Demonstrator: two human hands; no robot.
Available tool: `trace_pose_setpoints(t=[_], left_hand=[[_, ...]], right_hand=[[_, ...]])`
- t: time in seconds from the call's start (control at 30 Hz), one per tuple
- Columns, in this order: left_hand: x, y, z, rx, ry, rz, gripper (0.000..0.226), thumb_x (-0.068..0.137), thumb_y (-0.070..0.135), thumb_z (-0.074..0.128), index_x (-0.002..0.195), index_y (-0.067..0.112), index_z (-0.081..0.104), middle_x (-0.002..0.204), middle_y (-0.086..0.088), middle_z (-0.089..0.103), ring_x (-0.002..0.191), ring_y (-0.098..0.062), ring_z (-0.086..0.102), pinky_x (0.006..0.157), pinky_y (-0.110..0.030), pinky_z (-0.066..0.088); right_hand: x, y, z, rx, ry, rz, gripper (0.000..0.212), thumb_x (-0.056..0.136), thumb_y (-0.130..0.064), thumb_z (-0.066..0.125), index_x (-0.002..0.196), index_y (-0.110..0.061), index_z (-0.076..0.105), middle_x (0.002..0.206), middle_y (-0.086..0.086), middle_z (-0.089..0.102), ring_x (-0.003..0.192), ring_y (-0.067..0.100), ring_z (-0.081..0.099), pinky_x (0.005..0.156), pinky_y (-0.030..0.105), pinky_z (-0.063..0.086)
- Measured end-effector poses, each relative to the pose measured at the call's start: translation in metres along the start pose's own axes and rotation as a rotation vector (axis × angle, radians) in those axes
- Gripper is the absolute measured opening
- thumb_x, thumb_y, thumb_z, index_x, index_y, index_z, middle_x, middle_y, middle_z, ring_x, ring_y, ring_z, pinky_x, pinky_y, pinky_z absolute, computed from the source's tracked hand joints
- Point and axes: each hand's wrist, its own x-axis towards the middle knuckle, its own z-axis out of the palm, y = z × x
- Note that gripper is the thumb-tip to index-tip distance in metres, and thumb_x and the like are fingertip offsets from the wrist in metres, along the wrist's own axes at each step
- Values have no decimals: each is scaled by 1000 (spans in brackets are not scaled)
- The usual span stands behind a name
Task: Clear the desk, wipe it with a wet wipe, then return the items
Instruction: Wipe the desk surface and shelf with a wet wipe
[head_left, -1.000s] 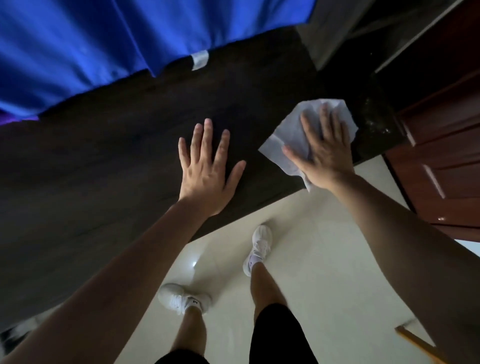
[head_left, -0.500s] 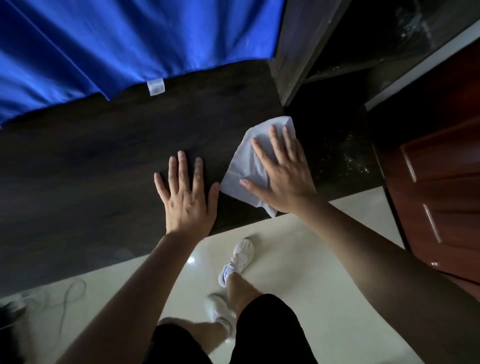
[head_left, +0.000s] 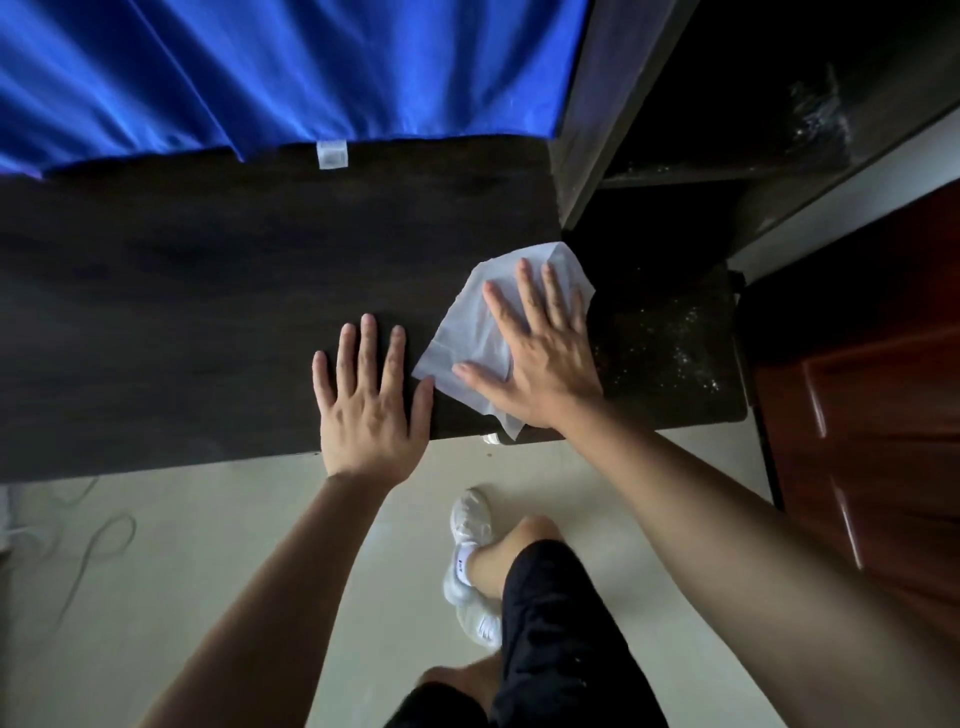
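My right hand lies flat, fingers spread, pressing the wet wipe onto the dark desk near its front edge. My left hand rests splayed beside it, holding nothing. My palm hides much of the wipe; one corner overhangs the edge.

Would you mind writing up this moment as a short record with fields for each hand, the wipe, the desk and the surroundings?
left hand: left hand lies flat and open on the desk, fingers spread, holding nothing
right hand: right hand is pressed flat on the wet wipe, fingers spread
wet wipe: white wet wipe is spread on the desktop, one corner hanging over the front edge
desk: dark wooden desk; no other items on the visible part
surroundings: blue cloth draped at the back edge; pale floor below
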Motion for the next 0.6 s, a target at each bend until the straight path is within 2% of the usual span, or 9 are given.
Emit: trace_pose_setpoints(t=[0.1, 0.3, 0.5, 0.6], left_hand=[[2, -2, 2, -3, 27, -3, 64, 101, 54, 28, 154, 18, 30, 163, -12, 22, 151, -31, 15, 120, -55, 10], [1, -1, 3, 31, 35, -7, 63, 101, 54, 24, 155, 21, 26, 163, -11, 21, 151, -31, 14, 121, -54, 8], [0, 3, -5, 36, -6, -47, 61, 102, 53, 21, 156, 25, 23, 165, -8, 17, 152, -28, 12, 121, -54, 8], [-8, 21, -7, 11, -36, -215, 60, 103, 52, 16, 157, 29, 19, 166, -5, 10, 153, -24, 3, 123, -51, 1]], right_hand=[[4, 2, -1, -10, -16, -59, 102, 81, -91, 18, 161, -30, 10, 170, 10, -2, 155, 36, -8, 123, 60, 2], [33, 14, 2, -54, -103, -342, 102, 79, -93, 10, 161, -34, 0, 169, 7, -11, 155, 29, -15, 124, 56, 1], [51, 13, -3, -30, -140, -419, 100, 80, -91, 17, 160, -34, -2, 168, 7, -15, 154, 30, -20, 124, 55, -6], [44, 21, -6, 11, -170, -490, 97, 84, -86, 20, 161, -31, -3, 168, 8, -16, 153, 30, -20, 124, 51, -8]])
